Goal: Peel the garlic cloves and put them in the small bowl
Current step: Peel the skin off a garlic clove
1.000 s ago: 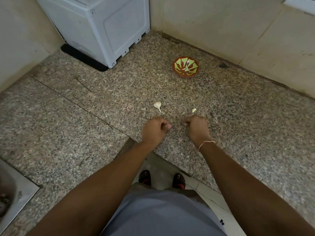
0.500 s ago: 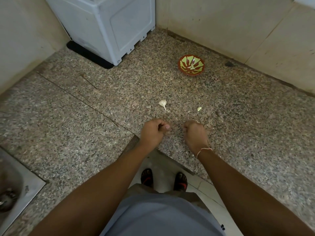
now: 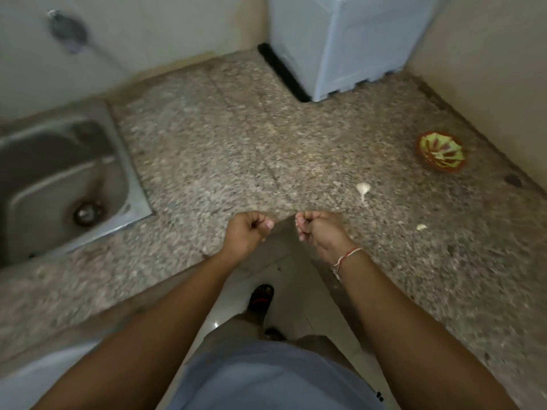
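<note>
I see a speckled granite counter [image 3: 236, 149] that bends round an inner corner, with pale tiled walls behind it and glossy white floor tiles below its edge, where a dark sandal [image 3: 261, 297] shows between the arms. A steel sink [image 3: 59, 184] is set into the counter at the left, its round drain visible, and a tap [image 3: 66, 29] sticks out of the wall above it, blurred. A white boxy appliance [image 3: 349, 45] stands on a black base at the back of the counter. The whole view is smeared, so fine detail is poor. The small bowl [image 3: 441, 151], red outside with a green and yellow petal pattern inside, sits far right near the wall; I cannot tell what lies in it. A garlic piece [image 3: 363, 189], pale and bulb-shaped with a thin tail, lies on the granite between the bowl and the hands, and a smaller pale bit [image 3: 421, 227] lies just nearer the right arm. My left hand [image 3: 248, 232] is curled into a fist at the counter's edge, thumb across the fingers; I cannot tell whether it holds anything. My right hand [image 3: 318, 230], with a thread band at the wrist, is curled palm-up just beside it, and something pale shows at its fingertips, too blurred to name.
</note>
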